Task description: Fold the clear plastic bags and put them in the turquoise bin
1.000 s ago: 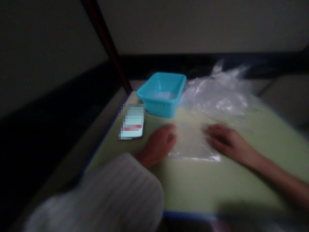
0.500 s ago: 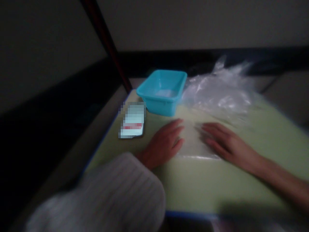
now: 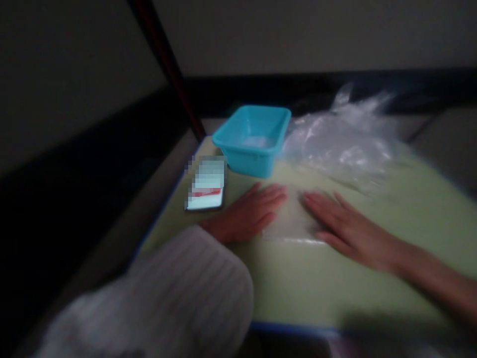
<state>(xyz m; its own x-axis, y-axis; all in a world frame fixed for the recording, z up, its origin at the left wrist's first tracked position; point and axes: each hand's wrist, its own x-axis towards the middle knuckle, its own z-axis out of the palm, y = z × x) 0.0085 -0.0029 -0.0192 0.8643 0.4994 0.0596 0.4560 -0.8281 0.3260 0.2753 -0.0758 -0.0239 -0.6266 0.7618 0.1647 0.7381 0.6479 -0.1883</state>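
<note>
A small clear plastic bag point(image 3: 290, 221) lies flat on the pale green table point(image 3: 335, 288). My left hand point(image 3: 248, 214) rests flat on the table with its fingers stretched out, the fingertips at the bag's left edge. My right hand point(image 3: 345, 228) lies flat and open on the bag's right part, fingers spread and pointing left. A white ribbed sleeve point(image 3: 179, 293) covers my left arm.
A turquoise plastic tub point(image 3: 253, 139) stands at the table's far edge. Beside it, to the right, is a heap of clear plastic bags point(image 3: 343, 139). A phone with a lit screen point(image 3: 206, 186) lies left of my left hand. A dark red pole point(image 3: 167, 64) rises behind.
My left hand has gone from curled to flat with fingers stretched. Both hands have slid a little over the small bag, which now looks flatter and narrower.
</note>
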